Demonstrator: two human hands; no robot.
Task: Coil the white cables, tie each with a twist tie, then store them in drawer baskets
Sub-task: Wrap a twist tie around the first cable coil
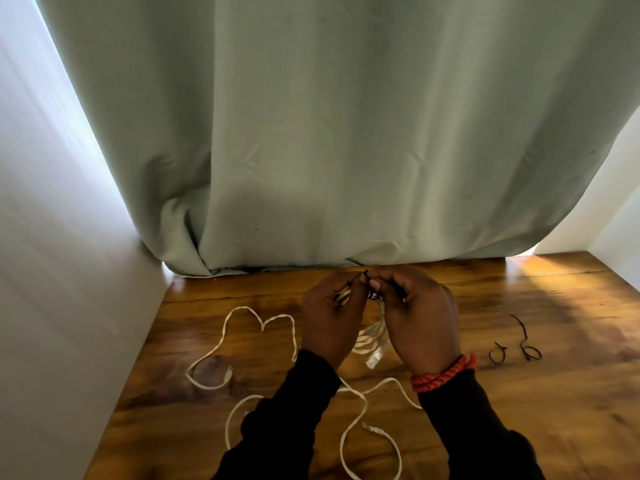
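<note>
Looking down, we see two hands meet over a brown wooden counter (pixel 519 427). The left hand (pixel 330 323) and the right hand (pixel 420 320) are close together, almost touching at the fingertips. Both are curled in. Between them they pinch a thin black twist tie (pixel 367 276) that pokes up a little above the fingers. The left grip is also closed on a coiled white cable (pixel 372 332). The loops of this cable hang down between the two palms, and its clear plug (pixel 375 358) points down just above the counter. The right grip is clamped on the twist tie.

A loose white cable (pixel 242 336) lies in big wavy bends on the counter to the left of the hands. Another loose white cable (pixel 360 420) snakes under the arms, nearer to us, and part of it is hidden by the sleeves.

To the right of the hands, well apart from them, two more black ties (pixel 516 349) lie on the wood, each bent into a small loop.

The person wears black sleeves (pixel 294 410). An orange braided band (pixel 443 374) goes around the right wrist.

Behind the counter hangs a big pale green curtain (pixel 329 133). Its bottom edge reaches the back of the counter. A white wall (pixel 52 237) stands on the left side.
</note>
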